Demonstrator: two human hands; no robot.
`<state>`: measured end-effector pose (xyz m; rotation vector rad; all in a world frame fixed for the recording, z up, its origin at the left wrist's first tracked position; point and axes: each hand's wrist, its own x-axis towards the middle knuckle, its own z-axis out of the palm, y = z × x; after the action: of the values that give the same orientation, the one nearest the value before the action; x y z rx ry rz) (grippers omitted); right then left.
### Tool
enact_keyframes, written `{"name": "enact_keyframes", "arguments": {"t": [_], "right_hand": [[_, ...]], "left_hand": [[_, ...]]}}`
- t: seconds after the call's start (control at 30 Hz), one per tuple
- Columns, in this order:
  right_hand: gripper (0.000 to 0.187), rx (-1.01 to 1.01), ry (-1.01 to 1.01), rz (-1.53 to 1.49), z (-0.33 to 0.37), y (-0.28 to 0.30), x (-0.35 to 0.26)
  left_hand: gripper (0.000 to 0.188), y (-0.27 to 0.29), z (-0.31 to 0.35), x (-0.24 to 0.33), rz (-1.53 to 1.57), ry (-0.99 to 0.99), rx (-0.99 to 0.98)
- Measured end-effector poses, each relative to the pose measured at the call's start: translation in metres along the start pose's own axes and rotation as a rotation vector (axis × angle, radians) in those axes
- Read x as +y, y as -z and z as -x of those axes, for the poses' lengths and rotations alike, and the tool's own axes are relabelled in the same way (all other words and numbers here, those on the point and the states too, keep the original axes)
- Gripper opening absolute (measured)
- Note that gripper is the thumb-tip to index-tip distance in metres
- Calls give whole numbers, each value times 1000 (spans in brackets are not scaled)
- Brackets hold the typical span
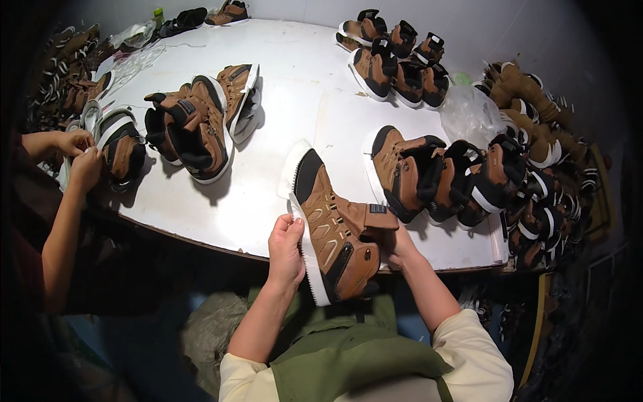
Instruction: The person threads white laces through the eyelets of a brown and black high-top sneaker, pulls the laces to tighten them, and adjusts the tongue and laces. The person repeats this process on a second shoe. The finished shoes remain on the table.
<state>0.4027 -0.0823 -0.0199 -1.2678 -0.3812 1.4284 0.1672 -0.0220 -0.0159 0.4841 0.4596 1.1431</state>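
A brown and black boot (338, 241) with a white sole is held up over the table's near edge, toe pointing away from me. My left hand (287, 249) is closed on the white sole (313, 271) along its left side, thumb on top. At the toe, a white part (292, 171) stands out from the black cap; whether it is fixed there I cannot tell. My right hand (397, 246) grips the boot at its tongue and collar, its fingers partly hidden behind the upper. To the right of the boot stands a row of similar boots (405, 167).
Boots also stand on the white table (288, 87) at centre left (201, 127) and far right (408, 70). A clear plastic bag (469, 114) lies before piled footwear (536, 127). At left, a co-worker's hands (80, 151) handle something white beside a shoe (120, 157).
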Motion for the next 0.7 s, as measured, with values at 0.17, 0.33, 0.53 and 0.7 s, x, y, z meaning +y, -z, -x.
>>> {"name": "enact_keyframes", "arguments": {"t": [0.17,0.33,0.53,0.7], "right_hand": [[28,173,343,343,38,-4,-22],[28,304,922,721,55,-35,-38],[13,-9,882,1019,48,-84,-74],[15,-101,676,923,6,-82,-62]], "left_hand": [[43,-7,1,10,-153,-10,92],[55,-9,-3,22,-454,-81,55],[58,-26,-8,24,-994,-277,51],[34,-36,-17,35,-1309,-735,-100]]}}
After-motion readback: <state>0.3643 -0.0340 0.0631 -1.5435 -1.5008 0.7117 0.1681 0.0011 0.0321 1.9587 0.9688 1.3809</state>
